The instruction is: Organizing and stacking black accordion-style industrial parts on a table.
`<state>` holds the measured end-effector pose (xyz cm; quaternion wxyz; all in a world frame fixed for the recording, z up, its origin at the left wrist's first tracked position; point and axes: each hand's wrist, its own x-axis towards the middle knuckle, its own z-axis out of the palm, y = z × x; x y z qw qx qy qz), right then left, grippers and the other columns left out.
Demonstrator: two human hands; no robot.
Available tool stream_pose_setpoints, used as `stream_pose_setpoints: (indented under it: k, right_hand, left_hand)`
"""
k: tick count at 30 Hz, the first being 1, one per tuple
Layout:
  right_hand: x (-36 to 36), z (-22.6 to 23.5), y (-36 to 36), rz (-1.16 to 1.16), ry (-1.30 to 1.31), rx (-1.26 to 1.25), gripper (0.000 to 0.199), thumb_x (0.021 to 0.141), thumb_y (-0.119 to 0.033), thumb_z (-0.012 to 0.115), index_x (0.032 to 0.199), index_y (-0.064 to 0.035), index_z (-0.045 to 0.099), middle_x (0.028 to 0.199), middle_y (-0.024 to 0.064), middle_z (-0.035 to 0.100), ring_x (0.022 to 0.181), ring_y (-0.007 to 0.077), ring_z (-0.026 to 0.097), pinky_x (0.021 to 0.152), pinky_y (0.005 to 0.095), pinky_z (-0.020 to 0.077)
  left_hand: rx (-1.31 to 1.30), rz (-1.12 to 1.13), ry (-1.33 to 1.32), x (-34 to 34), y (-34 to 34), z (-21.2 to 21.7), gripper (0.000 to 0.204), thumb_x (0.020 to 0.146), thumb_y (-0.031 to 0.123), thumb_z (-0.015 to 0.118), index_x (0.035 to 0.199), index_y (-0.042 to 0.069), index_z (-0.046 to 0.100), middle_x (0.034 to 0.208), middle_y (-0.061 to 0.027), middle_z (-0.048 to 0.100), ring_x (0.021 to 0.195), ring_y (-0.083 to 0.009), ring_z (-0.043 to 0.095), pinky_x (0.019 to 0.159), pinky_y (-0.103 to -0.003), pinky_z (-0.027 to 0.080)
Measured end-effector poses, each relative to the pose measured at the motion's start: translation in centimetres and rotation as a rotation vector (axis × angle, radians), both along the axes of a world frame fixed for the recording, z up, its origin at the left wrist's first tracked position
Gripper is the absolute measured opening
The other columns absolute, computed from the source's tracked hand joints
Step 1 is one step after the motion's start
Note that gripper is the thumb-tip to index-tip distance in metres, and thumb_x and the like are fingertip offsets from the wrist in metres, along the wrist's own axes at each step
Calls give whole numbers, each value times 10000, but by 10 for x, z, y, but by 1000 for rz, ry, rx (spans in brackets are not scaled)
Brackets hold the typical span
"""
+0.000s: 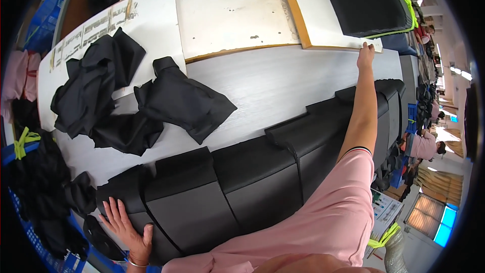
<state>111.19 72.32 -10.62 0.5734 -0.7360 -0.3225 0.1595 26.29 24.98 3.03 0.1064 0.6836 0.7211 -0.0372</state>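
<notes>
We find the row of stacked black fabric panels (237, 172) running along the near edge of the white surface (283, 86), from lower left to upper right, and it lies between our two hands. Our left hand (126, 227) rests at the lower left end of the row, open and flat with the fingers spread, palm down on the outermost stack; a thin bracelet sits at that wrist. Our right hand (365, 55) is well apart from it, reached out across the surface beyond the far end of the row, with the fingers closed on the near corner of a pale flat board (328, 15) with an orange-brown edge. The panels are matte black to dark grey, cut in rectangular pieces, laid in several adjoining stacks whose front faces hang over the edge of the surface. Farther back on the surface, crumpled black garment pieces (151, 101) lie loose, partly over a white sheet of paper patterns (91, 30). Our pink sleeve (323, 212) crosses the right end of the row.
</notes>
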Motion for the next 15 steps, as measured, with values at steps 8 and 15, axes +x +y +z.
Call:
stream_pose_setpoints:
  k: [8, 15]
  right_hand:
    - [14, -11, 21, -6, 35, -44, 729, 998, -144, 650, 1572, 83, 263, 1491, 228, 475, 1193, 260, 568, 1006, 325, 464]
    - [29, -14, 20, 78, 237, 17, 791, 1026, 15, 543, 1617, -18, 18, 1417, 209, 476, 1058, 205, 623, 873, 278, 565]
  left_hand:
    - [8, 16, 77, 3, 0, 8, 952, 970, 728, 381, 1569, -12, 359, 1629, -261, 348, 1540, -461, 255, 1249, -622, 64]
    - [1, -7, 51, 0, 0, 5, 953, 974, 723, 388, 1567, -22, 354, 1624, -280, 343, 1535, -474, 258, 1245, -629, 74]
